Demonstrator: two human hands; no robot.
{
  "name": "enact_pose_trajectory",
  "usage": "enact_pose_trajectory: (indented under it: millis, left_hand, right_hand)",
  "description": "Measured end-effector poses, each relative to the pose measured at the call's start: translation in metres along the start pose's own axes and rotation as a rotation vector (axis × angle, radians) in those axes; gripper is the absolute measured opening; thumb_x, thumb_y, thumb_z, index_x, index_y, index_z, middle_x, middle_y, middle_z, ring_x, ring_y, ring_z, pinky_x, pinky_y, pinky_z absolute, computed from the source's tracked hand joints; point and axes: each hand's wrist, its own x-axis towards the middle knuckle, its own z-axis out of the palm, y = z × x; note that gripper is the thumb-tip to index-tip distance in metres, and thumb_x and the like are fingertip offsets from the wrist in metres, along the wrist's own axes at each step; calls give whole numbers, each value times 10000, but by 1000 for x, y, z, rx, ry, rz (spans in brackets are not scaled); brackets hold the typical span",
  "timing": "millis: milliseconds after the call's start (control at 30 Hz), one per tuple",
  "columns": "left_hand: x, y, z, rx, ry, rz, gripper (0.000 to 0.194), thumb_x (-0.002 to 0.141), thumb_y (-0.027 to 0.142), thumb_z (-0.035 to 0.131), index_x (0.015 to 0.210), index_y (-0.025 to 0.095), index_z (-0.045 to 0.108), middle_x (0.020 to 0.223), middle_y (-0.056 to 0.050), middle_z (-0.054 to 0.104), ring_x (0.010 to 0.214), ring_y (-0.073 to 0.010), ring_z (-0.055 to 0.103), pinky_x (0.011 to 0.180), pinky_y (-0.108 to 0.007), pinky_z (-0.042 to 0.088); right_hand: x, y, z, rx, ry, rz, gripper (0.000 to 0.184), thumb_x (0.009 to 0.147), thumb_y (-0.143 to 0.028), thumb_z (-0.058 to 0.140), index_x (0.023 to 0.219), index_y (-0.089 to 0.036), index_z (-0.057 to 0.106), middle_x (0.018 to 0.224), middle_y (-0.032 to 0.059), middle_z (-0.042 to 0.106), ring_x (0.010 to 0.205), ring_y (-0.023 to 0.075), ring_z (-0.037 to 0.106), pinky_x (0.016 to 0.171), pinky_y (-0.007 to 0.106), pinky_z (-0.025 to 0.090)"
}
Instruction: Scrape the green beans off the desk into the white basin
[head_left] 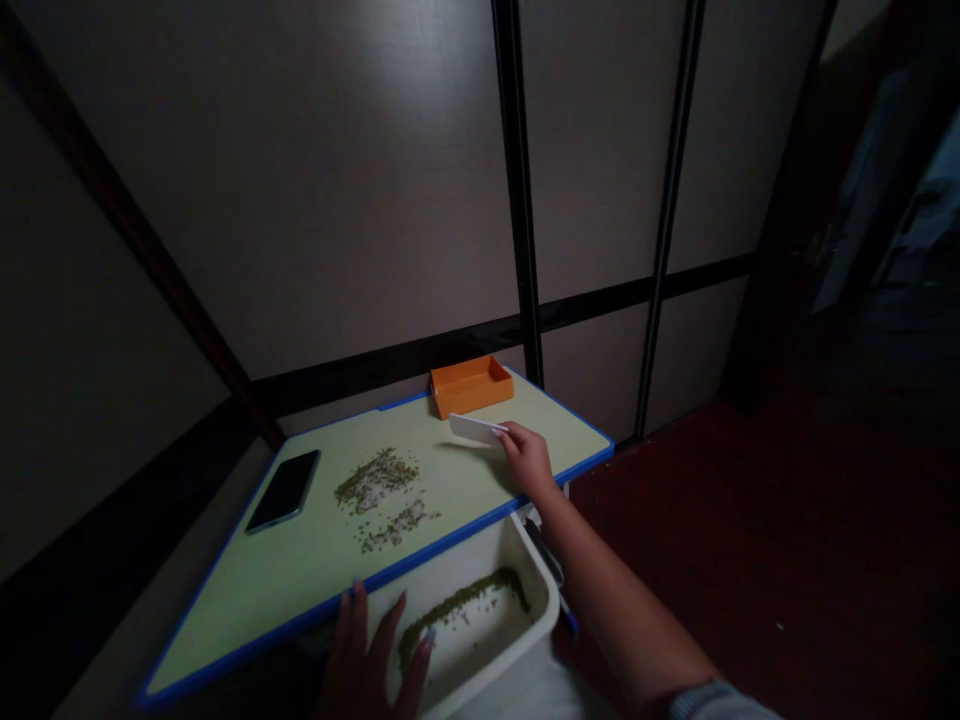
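Observation:
Between the thumb and fingers of my right hand [528, 459] is a thin white card [474, 430], held above the right part of the pale tabletop. Left of it lies a loose pile of small green and whitish grains [379, 482], with a smaller scatter [397, 527] nearer the front edge. My left hand [375, 655], fingers spread, is at the left end of a white bin [541, 615] below the table's front edge. Green grains [469, 597] line the bin's far inner side. Whether my left fingers touch the bin, I cannot tell.
An open orange box [474, 392] stands at the table's back edge. A dark-screened phone [285, 490] lies on the left of the blue-edged table [247, 610]. Behind rises a panelled wardrobe front [390, 200]. Dark red floor [675, 520] extends to the right.

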Motion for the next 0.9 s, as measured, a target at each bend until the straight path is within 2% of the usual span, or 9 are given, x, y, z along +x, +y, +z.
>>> enact_pose_trajectory:
  millis: [133, 200, 300, 533, 700, 900]
  left_hand:
    - [-1, 12, 0, 103, 96, 41, 423, 842, 338, 542, 1258, 258, 550, 1610, -67, 135, 1398, -357, 318, 977, -512, 504]
    - [0, 19, -2, 140, 126, 58, 394, 852, 331, 524, 1233, 237, 557, 1617, -66, 88, 1398, -354, 320, 961, -501, 518]
    - [1, 26, -5, 156, 123, 56, 395, 854, 332, 529, 1236, 230, 544, 1617, -69, 91, 1404, -339, 315, 950, -477, 529]
    - [1, 27, -5, 137, 140, 48, 403, 847, 326, 537, 1235, 218, 540, 1609, -96, 135, 1409, -336, 306, 970, -473, 514]
    - [3, 29, -5, 129, 146, 47, 416, 845, 351, 534, 1238, 215, 555, 1597, -122, 173, 1390, -355, 339, 951, -494, 523]
    - [3, 30, -6, 111, 131, 27, 401, 840, 341, 547, 1226, 232, 561, 1580, -128, 235, 1391, -334, 344, 970, -480, 507]
  right_hand:
    - [-2, -2, -1, 65, -107, -43, 257, 862, -384, 491, 773, -199, 645, 729, 29, 657, 697, 188, 583, 660, 269, 403]
    - [-2, -1, -2, 70, -108, -36, 245, 861, -382, 484, 767, -200, 618, 719, 24, 637, 689, 184, 568, 651, 268, 388]
    - [-2, 0, -2, 115, -129, -18, 240, 857, -389, 478, 736, -202, 567, 677, 6, 576, 666, 171, 527, 625, 262, 366]
    - [3, 6, 0, 276, -312, 29, 278, 816, -443, 523, 672, -206, 502, 626, -31, 458, 615, 133, 426, 570, 242, 325]
    - [4, 7, 0, 305, -327, 54, 305, 808, -475, 545, 671, -207, 493, 642, -30, 456, 626, 131, 418, 573, 241, 325]
    - [4, 2, -2, 342, -363, 81, 313, 792, -482, 556, 667, -208, 473, 641, -32, 441, 608, 127, 402, 557, 240, 319]
